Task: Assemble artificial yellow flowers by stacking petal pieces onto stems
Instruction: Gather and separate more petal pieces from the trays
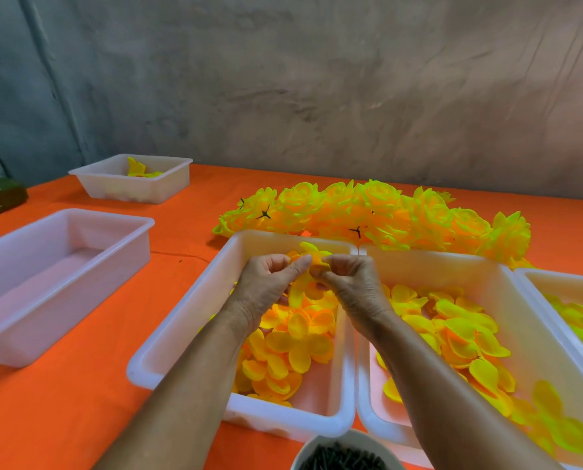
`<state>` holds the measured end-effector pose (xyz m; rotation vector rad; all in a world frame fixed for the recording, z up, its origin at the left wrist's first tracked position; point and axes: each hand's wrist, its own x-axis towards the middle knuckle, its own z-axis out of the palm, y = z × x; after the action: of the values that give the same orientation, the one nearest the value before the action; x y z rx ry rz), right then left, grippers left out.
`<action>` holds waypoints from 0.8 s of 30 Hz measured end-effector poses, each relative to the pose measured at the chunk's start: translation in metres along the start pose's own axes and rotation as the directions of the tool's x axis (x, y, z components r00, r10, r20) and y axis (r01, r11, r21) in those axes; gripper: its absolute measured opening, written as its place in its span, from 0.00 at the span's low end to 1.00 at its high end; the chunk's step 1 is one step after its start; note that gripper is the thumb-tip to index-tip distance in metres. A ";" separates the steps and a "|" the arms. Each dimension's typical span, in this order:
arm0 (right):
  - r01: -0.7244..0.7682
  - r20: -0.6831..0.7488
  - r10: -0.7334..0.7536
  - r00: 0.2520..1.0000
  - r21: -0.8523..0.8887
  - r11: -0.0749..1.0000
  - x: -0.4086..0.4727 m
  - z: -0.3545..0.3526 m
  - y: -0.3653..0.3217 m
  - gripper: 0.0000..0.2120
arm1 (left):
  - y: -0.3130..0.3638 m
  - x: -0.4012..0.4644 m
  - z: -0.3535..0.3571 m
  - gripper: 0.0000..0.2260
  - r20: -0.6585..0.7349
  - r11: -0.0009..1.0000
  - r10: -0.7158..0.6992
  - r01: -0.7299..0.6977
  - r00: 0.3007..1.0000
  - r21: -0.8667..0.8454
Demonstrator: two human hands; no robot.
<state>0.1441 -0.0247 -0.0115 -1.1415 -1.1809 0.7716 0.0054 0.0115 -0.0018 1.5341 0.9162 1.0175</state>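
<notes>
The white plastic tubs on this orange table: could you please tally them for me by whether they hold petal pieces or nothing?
Tubs holding petal pieces: 4
Tubs holding nothing: 1
Total: 5

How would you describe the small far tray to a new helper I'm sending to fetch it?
Start from the orange table and look to its far left corner, near the grey wall. The small white tray sits there alone, beyond the long tray that shows no petals. Unlike the trays under the hands, it is squarish and holds only a few yellow petals.
</notes>
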 end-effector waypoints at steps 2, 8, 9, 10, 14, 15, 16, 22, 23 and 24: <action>-0.006 -0.029 0.006 1.000 0.017 1.000 0.001 0.001 0.002 0.07 | 0.000 0.001 0.000 0.19 -0.022 1.000 -0.025 0.025 0.999 -0.017; 0.018 -0.084 -0.016 0.996 0.021 1.000 0.002 0.003 -0.001 0.05 | -0.004 0.006 -0.004 0.07 -0.095 0.990 -0.129 0.124 0.987 -0.063; 0.017 -0.080 -0.016 0.997 0.014 1.000 0.002 0.003 -0.001 0.05 | -0.004 0.007 -0.005 0.07 -0.109 0.986 -0.149 0.140 0.983 -0.092; 0.021 -0.076 -0.020 0.997 0.007 1.000 0.002 0.003 -0.001 0.07 | -0.005 0.007 -0.006 0.06 -0.120 0.981 -0.166 0.152 0.979 -0.118; 0.048 -0.084 -0.050 0.995 -0.023 0.999 0.003 0.002 0.002 0.16 | -0.003 0.008 -0.005 0.06 -0.097 0.963 -0.211 0.190 0.973 -0.190; 0.051 -0.078 -0.054 0.995 -0.037 0.998 0.004 0.003 0.003 0.16 | -0.002 0.007 -0.005 0.04 -0.090 0.960 -0.225 0.205 0.970 -0.190; 0.054 -0.067 -0.057 0.996 -0.054 0.997 0.004 0.003 0.004 0.16 | -0.002 0.007 -0.004 0.04 -0.087 0.957 -0.247 0.229 0.965 -0.181; 0.067 0.054 -0.062 0.997 -0.095 0.993 0.003 0.007 0.003 0.10 | -0.004 0.005 -0.004 0.04 -0.070 0.944 -0.314 0.304 0.947 -0.127; 0.078 0.086 -0.069 0.994 -0.112 0.991 0.002 0.008 0.002 0.05 | -0.005 0.006 -0.004 0.05 -0.108 0.944 -0.316 0.301 0.943 -0.132; 0.098 0.118 -0.080 0.990 -0.157 0.983 0.002 0.008 0.001 0.02 | -0.005 0.007 -0.005 0.07 -0.152 0.947 -0.313 0.295 0.937 -0.130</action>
<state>0.1365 -0.0203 -0.0116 -1.1826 -1.3997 0.6869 0.0033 0.0203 -0.0056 1.1847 1.1618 0.9634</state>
